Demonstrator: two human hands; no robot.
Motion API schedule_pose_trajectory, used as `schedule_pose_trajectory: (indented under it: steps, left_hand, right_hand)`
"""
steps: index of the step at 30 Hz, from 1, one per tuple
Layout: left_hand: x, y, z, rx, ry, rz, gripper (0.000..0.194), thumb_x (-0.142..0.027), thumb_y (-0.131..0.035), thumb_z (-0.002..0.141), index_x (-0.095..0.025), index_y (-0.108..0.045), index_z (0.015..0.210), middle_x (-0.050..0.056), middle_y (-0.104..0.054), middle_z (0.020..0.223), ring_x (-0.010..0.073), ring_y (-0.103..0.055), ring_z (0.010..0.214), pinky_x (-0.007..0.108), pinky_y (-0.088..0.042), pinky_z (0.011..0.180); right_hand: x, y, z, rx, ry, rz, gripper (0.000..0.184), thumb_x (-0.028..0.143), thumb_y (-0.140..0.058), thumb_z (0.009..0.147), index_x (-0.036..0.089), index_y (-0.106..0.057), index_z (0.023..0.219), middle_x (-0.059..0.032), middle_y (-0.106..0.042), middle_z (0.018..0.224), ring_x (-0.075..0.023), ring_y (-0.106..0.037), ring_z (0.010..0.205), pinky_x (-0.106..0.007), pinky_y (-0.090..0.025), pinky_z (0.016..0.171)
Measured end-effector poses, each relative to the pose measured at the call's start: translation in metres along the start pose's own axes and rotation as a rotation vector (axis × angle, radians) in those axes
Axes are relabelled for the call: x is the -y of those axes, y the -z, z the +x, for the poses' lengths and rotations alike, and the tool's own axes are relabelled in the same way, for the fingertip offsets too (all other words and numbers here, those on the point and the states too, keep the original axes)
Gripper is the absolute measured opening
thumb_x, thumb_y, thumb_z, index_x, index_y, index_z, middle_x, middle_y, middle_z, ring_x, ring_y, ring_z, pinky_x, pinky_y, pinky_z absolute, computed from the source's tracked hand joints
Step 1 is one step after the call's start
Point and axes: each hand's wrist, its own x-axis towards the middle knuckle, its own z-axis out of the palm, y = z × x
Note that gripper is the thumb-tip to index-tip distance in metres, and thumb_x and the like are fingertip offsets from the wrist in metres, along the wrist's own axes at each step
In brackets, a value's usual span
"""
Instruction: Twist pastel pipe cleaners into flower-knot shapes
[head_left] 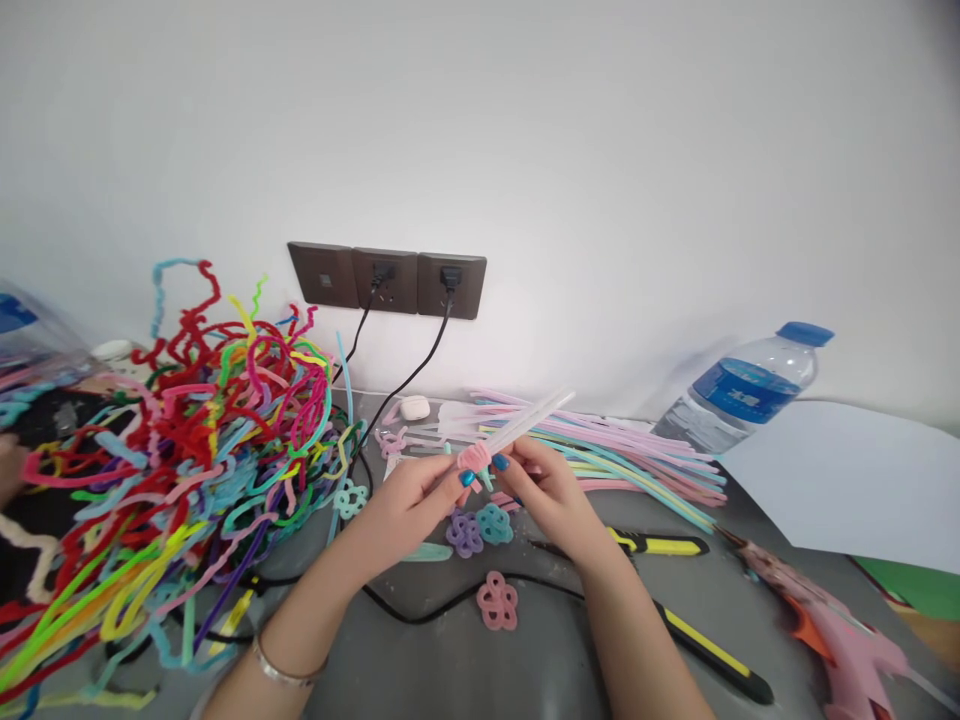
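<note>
Centrally in the head view, the left hand [424,495] pinches a pink fuzzy coil [474,458], its thumb and fingertips closed on it. The coil sits around the lower end of a translucent stick [529,422], which slants up to the right. The right hand [551,490] has its thumb and fingers closed on the stick just beside the coil; a little mint-green material shows below. Under the hands, a purple chenille flower [464,534] and a teal chenille flower [495,523] lie together on the grey table [540,665], with a pink chenille flower [497,601] nearer the wearer. A tangled heap of chenille stems [247,430] spreads at left. At right are yellow-and-black-handled pliers [712,655], a pink glue gun [847,625] and a tilted blue-capped water bottle [750,390].
</note>
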Motion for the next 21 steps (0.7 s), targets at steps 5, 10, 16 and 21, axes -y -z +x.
schedule_pose_trajectory:
  steps: [5,10,16,21]
  left_hand:
    - [-0.0009,-0.0021,-0.0003,0.034,0.003,0.044,0.037,-0.044,-0.039,0.096,-0.018,-0.049,0.072,-0.005,-0.035,0.061,0.0106,-0.030,0.054,0.023,-0.023,0.048]
    - [-0.0001,-0.0047,0.0001,0.073,-0.005,0.105,0.037,-0.042,-0.038,0.097,-0.018,-0.045,0.069,-0.005,-0.035,0.061,0.0107,-0.032,0.056,0.023,-0.025,0.050]
    - [0.0004,-0.0046,0.0000,0.073,-0.032,0.136,0.035,-0.041,-0.038,0.098,-0.018,-0.044,0.071,-0.005,-0.036,0.062,0.0104,-0.032,0.057,0.024,-0.024,0.052]
    - [0.0011,-0.0048,0.0002,0.085,-0.036,0.210,0.031,-0.035,-0.040,0.097,-0.019,-0.043,0.070,-0.006,-0.036,0.061,0.0100,-0.033,0.055,0.024,-0.024,0.052]
  right_hand:
    - [0.0012,0.0027,-0.0017,0.069,-0.039,0.029,0.031,0.045,-0.055,0.091,0.018,-0.064,0.080,0.0008,-0.048,0.062,-0.0138,-0.041,0.057,-0.025,-0.034,0.052]
    - [-0.0006,-0.0027,-0.0033,0.144,-0.095,0.064,0.033,0.046,-0.057,0.088,0.018,-0.062,0.071,0.0005,-0.046,0.060,-0.0137,-0.039,0.057,-0.024,-0.033,0.051]
    - [0.0023,-0.0034,-0.0023,0.189,-0.074,0.127,0.028,0.037,-0.051,0.091,0.018,-0.057,0.072,0.0016,-0.043,0.063,-0.0118,-0.033,0.057,-0.024,-0.028,0.052]
    - [0.0058,-0.0048,-0.0032,0.196,-0.083,0.123,0.030,0.036,-0.055,0.090,0.020,-0.043,0.068,0.0036,-0.032,0.068,-0.0120,-0.029,0.062,-0.024,-0.026,0.054]
